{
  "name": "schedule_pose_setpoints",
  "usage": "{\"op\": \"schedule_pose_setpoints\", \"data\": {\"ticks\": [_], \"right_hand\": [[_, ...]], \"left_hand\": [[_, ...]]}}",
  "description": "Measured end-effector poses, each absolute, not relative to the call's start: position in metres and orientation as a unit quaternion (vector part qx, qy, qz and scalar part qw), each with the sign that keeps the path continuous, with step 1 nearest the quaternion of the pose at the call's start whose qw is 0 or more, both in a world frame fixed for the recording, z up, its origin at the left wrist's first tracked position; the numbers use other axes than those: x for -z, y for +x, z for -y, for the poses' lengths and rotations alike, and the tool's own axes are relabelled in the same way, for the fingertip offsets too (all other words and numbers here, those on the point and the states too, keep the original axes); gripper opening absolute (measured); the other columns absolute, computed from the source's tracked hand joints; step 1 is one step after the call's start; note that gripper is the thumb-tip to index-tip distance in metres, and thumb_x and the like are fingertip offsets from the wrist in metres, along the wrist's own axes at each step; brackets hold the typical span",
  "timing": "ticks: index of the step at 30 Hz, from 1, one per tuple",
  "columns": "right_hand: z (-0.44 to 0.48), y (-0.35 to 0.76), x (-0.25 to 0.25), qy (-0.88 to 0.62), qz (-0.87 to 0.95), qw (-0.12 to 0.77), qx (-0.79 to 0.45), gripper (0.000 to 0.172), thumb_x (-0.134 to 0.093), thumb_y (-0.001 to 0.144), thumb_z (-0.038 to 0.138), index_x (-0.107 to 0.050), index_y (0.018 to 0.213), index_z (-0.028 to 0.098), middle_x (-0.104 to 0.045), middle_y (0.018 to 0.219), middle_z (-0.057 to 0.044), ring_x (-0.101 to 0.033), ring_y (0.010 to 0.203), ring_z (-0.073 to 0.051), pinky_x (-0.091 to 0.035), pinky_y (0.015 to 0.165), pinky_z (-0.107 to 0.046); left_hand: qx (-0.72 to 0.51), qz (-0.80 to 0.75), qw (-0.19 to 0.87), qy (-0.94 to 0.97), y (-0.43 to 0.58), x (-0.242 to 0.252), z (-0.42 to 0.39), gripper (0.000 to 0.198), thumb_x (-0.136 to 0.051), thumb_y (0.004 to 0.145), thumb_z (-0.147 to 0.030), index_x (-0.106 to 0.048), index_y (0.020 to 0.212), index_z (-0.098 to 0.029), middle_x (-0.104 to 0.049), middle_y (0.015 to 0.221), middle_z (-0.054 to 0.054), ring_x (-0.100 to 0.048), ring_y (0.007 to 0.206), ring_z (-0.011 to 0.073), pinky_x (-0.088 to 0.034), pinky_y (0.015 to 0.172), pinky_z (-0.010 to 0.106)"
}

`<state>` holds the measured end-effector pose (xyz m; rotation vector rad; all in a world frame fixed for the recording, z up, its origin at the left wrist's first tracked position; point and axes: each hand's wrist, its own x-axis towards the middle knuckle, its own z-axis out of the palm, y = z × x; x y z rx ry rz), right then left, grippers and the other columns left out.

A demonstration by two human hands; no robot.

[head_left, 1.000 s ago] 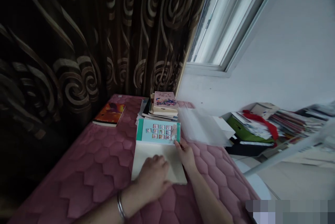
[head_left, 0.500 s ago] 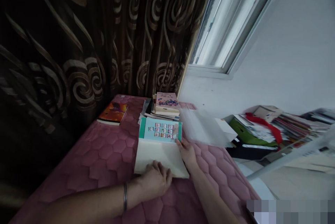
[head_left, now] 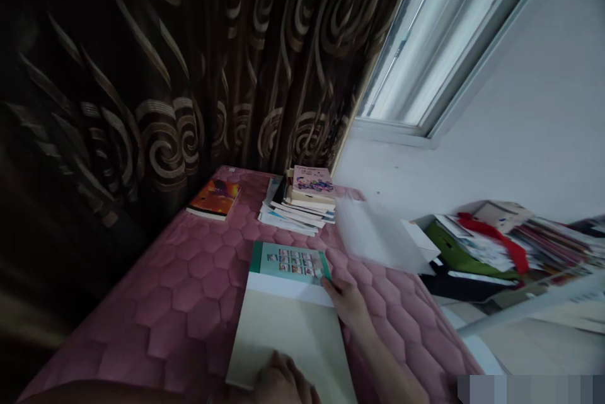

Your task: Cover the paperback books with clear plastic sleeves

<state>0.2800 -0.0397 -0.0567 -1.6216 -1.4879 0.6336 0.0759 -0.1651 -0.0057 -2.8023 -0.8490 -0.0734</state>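
A book (head_left: pixel 289 322) lies opened out on the pink quilted bed. Its far part is a teal cover with rows of small pictures; a white strip and a broad plain cream sheet stretch toward me. My right hand (head_left: pixel 348 304) grips the right edge beside the teal cover, thumb on top. Over the near edge of the cream sheet, my left hand (head_left: pixel 282 384) is closed with curled fingers, partly cut off by the bottom of the view. Its fingertips are hidden.
Beyond the book stands a stack of books and papers (head_left: pixel 309 199). An orange-covered book (head_left: pixel 215 198) lies at the bed's far left. Dark patterned curtains (head_left: pixel 189 76) hang behind. On the right are a translucent sheet (head_left: pixel 378 234) and a green bin (head_left: pixel 454 246) full of papers.
The book has come nearer to me, away from the stack. More of its cream sheet and a white strip now show. My left hand has moved down toward the bottom edge.
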Motion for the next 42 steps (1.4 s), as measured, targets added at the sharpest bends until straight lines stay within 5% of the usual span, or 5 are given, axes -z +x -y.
{"op": "schedule_pose_setpoints", "data": {"ticks": [5, 10, 27, 35, 42], "right_hand": [[0.038, 0.275, 0.055, -0.685, 0.589, 0.366, -0.223, 0.032, -0.058, 0.073, 0.049, -0.062, 0.054, 0.023, -0.060, 0.049, -0.002, -0.057, 0.048, -0.020, -0.033, 0.044, -0.028], [0.041, 0.272, 0.054, -0.693, 0.588, 0.359, -0.213, 0.030, -0.055, 0.076, 0.048, -0.062, 0.060, 0.024, -0.062, 0.053, -0.004, -0.059, 0.050, -0.022, -0.034, 0.047, -0.030], [0.080, 0.236, 0.026, -0.551, 0.805, 0.207, -0.079, 0.032, -0.047, 0.092, 0.029, -0.066, 0.118, 0.027, -0.058, 0.134, -0.005, -0.048, 0.126, -0.027, -0.034, 0.107, -0.049], [0.077, 0.232, 0.032, -0.559, 0.805, 0.174, -0.095, 0.036, -0.043, 0.095, 0.028, -0.063, 0.124, 0.022, -0.055, 0.136, -0.008, -0.048, 0.129, -0.027, -0.038, 0.108, -0.047], [0.079, 0.233, 0.032, -0.558, 0.802, 0.194, -0.090, 0.035, -0.047, 0.093, 0.027, -0.062, 0.125, 0.026, -0.058, 0.132, -0.006, -0.051, 0.126, -0.026, -0.040, 0.106, -0.047]], "left_hand": [[0.022, 0.322, 0.034, -0.946, 0.074, 0.005, 0.146, 0.025, -0.053, 0.089, -0.025, -0.067, 0.105, -0.012, -0.071, 0.097, 0.016, -0.066, 0.087, 0.0240, -0.050, 0.077, 0.039], [0.052, 0.507, -0.013, -0.860, 0.055, -0.008, 0.102, 0.050, -0.044, 0.094, -0.032, -0.043, 0.140, -0.014, -0.033, 0.152, 0.013, -0.030, 0.140, 0.0294, -0.026, 0.113, 0.051], [0.044, 0.555, -0.095, -0.826, 0.058, 0.013, 0.088, 0.062, -0.041, 0.092, -0.045, -0.041, 0.142, -0.008, -0.028, 0.152, 0.018, -0.029, 0.140, 0.0330, -0.027, 0.114, 0.051], [0.067, 0.574, -0.041, -0.815, 0.074, -0.010, 0.059, 0.032, -0.041, 0.093, -0.023, -0.070, 0.102, -0.013, -0.068, 0.116, 0.014, -0.063, 0.107, 0.0269, -0.042, 0.103, 0.045], [0.078, 0.543, -0.075, -0.833, 0.081, 0.015, 0.022, 0.052, -0.039, 0.094, -0.033, -0.040, 0.142, -0.011, -0.035, 0.151, 0.017, -0.032, 0.139, 0.0286, -0.021, 0.114, 0.055]]}}
